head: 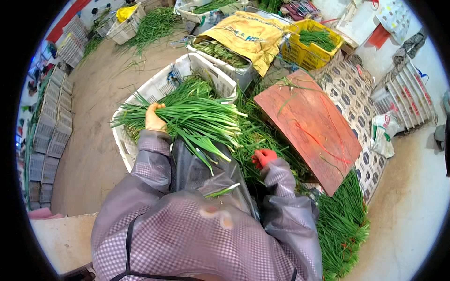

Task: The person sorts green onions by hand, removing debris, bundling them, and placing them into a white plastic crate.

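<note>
My left hand (155, 118) grips a bunch of long green chives (200, 117), their pale stem ends fanned out to the right. The bunch lies partly over a white plastic crate (121, 144), which holds more greens (193, 87), and partly over my lap. My right hand (264, 158), in a red glove, hovers with curled fingers by a heap of loose green leaves (255, 135). Whether those fingers pinch anything cannot be made out. One short stalk (225, 190) rests on the dark plastic apron (190, 168) over my lap.
A reddish wooden board (309, 126) stands at my right, with red ties (320, 147) on it. Tied green bundles (342, 224) lie beyond my right arm. Ahead are a crate under a yellow sack (249, 33) and a yellow crate (304, 58). Stacked crates (52, 116) line the left.
</note>
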{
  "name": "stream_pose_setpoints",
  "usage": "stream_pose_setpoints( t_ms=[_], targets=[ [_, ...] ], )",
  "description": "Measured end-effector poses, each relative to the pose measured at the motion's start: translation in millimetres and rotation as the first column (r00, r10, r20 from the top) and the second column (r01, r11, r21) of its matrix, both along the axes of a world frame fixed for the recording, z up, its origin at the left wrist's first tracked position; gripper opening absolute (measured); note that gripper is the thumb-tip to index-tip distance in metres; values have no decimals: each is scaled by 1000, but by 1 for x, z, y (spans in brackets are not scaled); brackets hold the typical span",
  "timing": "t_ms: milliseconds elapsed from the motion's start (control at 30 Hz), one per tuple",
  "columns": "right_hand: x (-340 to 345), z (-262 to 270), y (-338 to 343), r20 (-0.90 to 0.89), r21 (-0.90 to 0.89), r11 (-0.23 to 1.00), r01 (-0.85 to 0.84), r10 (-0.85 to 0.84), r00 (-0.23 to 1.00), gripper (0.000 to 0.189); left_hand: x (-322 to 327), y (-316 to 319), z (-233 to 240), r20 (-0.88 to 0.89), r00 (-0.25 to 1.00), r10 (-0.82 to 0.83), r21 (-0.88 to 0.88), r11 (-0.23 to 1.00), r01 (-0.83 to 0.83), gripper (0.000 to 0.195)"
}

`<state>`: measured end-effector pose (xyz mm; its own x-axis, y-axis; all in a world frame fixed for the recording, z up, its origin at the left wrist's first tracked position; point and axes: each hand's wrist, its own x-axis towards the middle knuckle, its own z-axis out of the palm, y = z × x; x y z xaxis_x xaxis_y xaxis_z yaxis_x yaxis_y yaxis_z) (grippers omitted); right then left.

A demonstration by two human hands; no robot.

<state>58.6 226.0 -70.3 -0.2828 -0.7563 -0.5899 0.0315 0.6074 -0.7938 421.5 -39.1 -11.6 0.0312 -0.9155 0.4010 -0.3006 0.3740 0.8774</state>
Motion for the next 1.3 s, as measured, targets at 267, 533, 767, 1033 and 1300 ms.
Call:
stream_pose_setpoints(
  t_ms=[267, 533, 767, 1033, 1300],
  targets=[
    [73, 71, -65, -68, -453, 891, 35, -74, 995, 42, -19, -9, 8, -784, 533, 318, 506, 825, 251, 11],
    [62, 45, -68, -45, -333, 942, 47, -66, 997, 31, -30, 8, 28, -799, 547, 250, 443, 860, 253, 10],
    [-50, -45, 18, -617, 397, 909, -125, 365, 698, 43, -39, -8, 26, -829, 399, 393, 535, 765, 358, 14],
    [59, 114, -29, -27, -308, 944, -119, 116, 993, 38, -21, 1, 30, -800, 420, 428, 557, 790, 256, 13],
    [70, 98, -59, -6, -353, 935, 20, -23, 1000, 31, -31, 19, 47, -759, 587, 281, 488, 843, 227, 14]
  ],
)
